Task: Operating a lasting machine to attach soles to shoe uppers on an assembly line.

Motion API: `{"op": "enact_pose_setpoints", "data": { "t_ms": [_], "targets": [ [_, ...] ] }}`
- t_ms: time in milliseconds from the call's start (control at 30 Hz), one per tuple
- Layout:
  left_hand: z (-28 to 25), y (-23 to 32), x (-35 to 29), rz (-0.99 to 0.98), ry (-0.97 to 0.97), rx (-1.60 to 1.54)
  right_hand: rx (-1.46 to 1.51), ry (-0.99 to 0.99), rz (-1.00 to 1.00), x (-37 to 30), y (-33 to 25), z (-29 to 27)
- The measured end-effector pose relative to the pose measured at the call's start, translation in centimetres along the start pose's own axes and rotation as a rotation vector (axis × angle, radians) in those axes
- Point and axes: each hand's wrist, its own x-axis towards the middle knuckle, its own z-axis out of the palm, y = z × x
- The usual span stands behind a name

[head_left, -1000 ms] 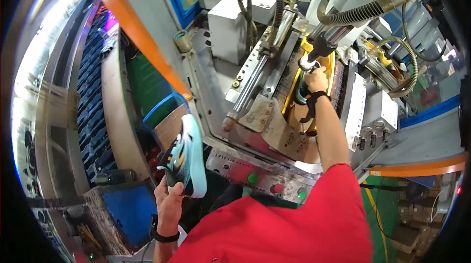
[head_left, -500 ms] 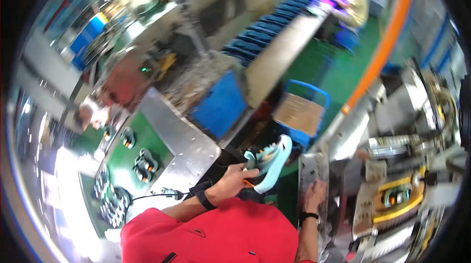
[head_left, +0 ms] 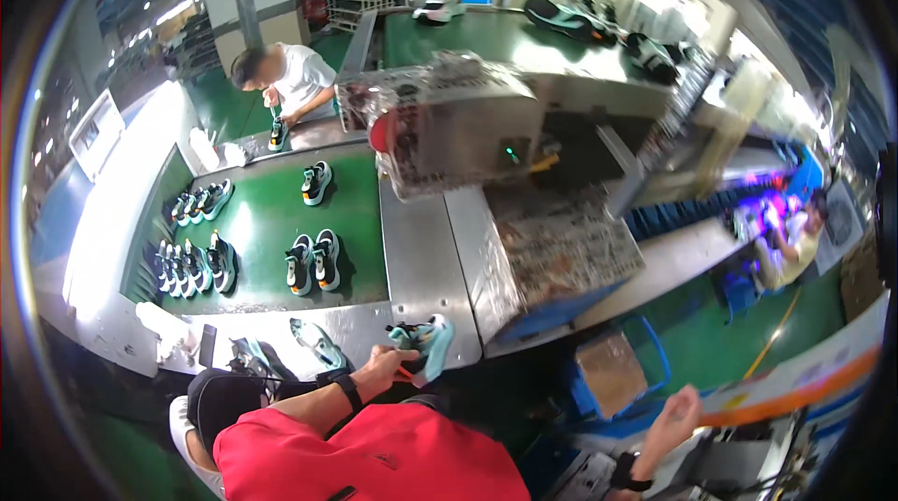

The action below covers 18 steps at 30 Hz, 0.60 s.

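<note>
My left hand (head_left: 378, 371) is closed on a sneaker (head_left: 436, 344) with a pale mint sole and a dark opening, held by its heel end above the metal edge of the bench. A spot of orange shows beside my fingers. Out to the right, my right hand (head_left: 673, 419) is raised in the air with its fingers loosely bent and nothing visible in it. Close to my left forearm, another pale sneaker (head_left: 316, 344) lies on the bench edge.
Several sneakers stand on the green conveyor (head_left: 267, 206), including a front pair (head_left: 312, 261). Across it, a person (head_left: 297, 80) in white handles a shoe. A plastic-wrapped machine (head_left: 458, 127) stands ahead. To the right are a blue cart (head_left: 613, 375), an orange rail (head_left: 795, 400) and a seated person (head_left: 790, 244).
My view has swung left, from the machine on the right to the conveyor. The sneaker in my left hand is now over the bench edge. My right hand has come off the metal surface.
</note>
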Motion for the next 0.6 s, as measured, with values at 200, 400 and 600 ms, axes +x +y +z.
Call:
{"op": "enact_pose_setpoints", "data": {
  "t_ms": [200, 400, 600],
  "targets": [
    [-8.9, 7.8, 16.5, 0.233, 0.144, -0.171, -0.054, -0.227, -0.856, 21.1, -26.3, 14.4],
    [-15.2, 20.5, 29.8, 0.298, 0.407, -0.157, -0.278, -0.346, -1.412, 31.7, -44.8, 35.2],
    [-21.3, 30.4, 44.3, 0.567, 0.783, 0.298, -0.627, -0.371, -1.595, 36.1, -55.4, 53.2]
  ]
}}
